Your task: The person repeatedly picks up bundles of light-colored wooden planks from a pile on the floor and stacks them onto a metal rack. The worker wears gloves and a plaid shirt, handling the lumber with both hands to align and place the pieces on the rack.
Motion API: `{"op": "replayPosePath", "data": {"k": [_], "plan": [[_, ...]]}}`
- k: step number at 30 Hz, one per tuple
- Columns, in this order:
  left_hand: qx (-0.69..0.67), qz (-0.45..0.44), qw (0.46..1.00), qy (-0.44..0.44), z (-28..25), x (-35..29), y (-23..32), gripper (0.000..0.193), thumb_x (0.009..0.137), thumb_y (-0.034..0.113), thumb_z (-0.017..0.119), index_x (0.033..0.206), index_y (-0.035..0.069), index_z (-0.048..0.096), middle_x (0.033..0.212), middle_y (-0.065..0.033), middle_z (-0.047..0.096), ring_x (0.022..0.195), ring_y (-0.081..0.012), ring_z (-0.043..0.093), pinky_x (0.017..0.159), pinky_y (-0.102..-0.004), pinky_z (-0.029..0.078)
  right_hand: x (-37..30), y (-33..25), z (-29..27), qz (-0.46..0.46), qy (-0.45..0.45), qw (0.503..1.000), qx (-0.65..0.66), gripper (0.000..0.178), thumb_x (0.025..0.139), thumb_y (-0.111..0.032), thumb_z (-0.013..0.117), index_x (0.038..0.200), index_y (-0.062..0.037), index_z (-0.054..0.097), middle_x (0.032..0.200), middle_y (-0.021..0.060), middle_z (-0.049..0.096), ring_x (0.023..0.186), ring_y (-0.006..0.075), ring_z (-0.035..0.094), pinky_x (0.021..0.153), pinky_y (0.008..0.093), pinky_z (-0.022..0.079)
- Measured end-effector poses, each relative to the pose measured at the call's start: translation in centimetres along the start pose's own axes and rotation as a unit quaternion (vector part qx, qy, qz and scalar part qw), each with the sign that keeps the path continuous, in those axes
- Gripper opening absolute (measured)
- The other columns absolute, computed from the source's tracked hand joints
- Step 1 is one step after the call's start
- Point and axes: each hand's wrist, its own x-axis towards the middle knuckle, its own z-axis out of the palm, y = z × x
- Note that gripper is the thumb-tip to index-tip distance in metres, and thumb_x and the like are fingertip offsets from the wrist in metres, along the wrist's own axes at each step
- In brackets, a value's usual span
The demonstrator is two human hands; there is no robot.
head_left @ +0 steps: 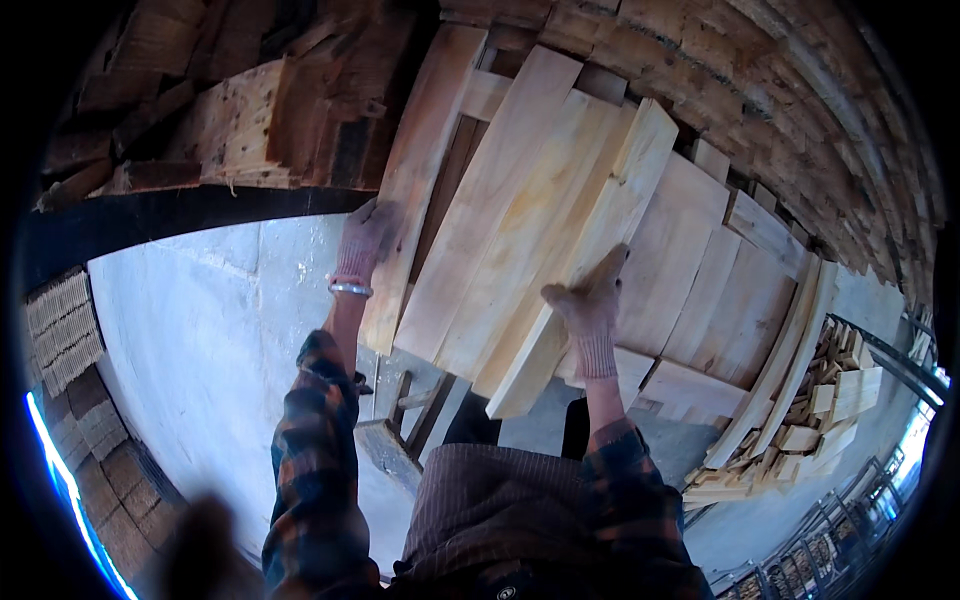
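Note:
Several pale, planed wooden boards lie side by side in front of me, slanting from upper right to lower left. My left hand [368,240], in a knit glove with a pale bracelet at the wrist, is closed at the left edge of the leftmost board [425,140]; its fingertips are partly hidden. A thicker narrow board [600,240] rests on top of the wide boards [505,210]. Against its right side is my gloved right hand [590,305], thumb spread and fingers stretched out away from me. More short boards [700,290] lie to the right of that hand.
Rough dark wood [230,120] is piled at upper left, with a dark beam [190,225] below it. Stacked lumber [800,110] curves along the far right. Wood offcuts [820,410] are heaped at right. A small wooden frame [390,450] stands on the pale floor [200,330].

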Motion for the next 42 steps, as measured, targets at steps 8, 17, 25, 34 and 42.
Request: {"op": "replayPosePath", "data": {"k": [8,17,25,34,42], "plan": [[0.074,0.093,0.983,0.140,0.7,-1.6,-1.0,0.039,0.092,0.016,0.055,0.127,-0.001,0.056,0.081,-0.0064,0.064,0.064,-0.0088,0.058,0.057,-0.0237,0.048,-0.6,-0.7,-1.2,-0.010,-0.056,0.997,0.042,0.117,0.061,-0.018,0.077,0.149,-0.0091,0.000,0.131,0.0284,0.036,0.115,0.0419,0.048,0.097,0.0444,0.045],[0.332,0.273,0.898,0.095,7.8,-7.6,3.6,0.051,0.081,0.020,0.068,0.129,0.008,0.054,0.112,-0.0208,0.063,0.097,-0.0362,0.064,0.082,-0.0430,0.051,0.3,1.1,-1.3,-0.019,-0.041,0.998,0.033,0.123,0.058,-0.018,0.082,0.151,-0.0113,0.001,0.133,0.0278,0.036,0.116,0.0397,0.048,0.097,0.0422,0.047],[0.417,0.108,0.897,0.094,11.6,-6.8,3.7,0.076,0.077,0.037,0.067,0.142,0.015,0.035,0.107,-0.0197,0.065,0.094,-0.0365,0.064,0.078,-0.0428,0.052,1.3,3.1,-3.2,-0.049,-0.089,0.983,0.151,0.119,0.058,-0.013,0.080,0.150,-0.0029,0.005,0.145,0.0266,0.031,0.127,0.0312,0.043,0.101,0.0350,0.042],[-0.111,0.009,0.989,-0.093,7.7,-9.3,7.7,0.036,0.071,0.008,0.066,0.105,-0.003,0.064,0.091,-0.0084,0.066,0.076,-0.0179,0.062,0.069,-0.0282,0.050,1.5,4.3,-8.4,-0.053,-0.142,0.970,0.192,0.113,0.058,-0.012,0.072,0.149,0.0028,0.007,0.137,0.0277,0.042,0.120,0.0322,0.050,0.098,0.0325,0.044],[-0.069,-0.031,0.996,-0.041,-2.1,-5.9,1.5,0.034,0.075,0.004,0.060,0.108,-0.004,0.062,0.091,-0.0079,0.065,0.076,-0.0165,0.062,0.075,-0.0279,0.051,1.3,2.9,-1.7,-0.084,-0.135,0.953,0.258,0.114,0.059,-0.016,0.071,0.148,0.0057,0.003,0.139,0.0275,0.039,0.122,0.0301,0.049,0.097,0.0304,0.044]]}}
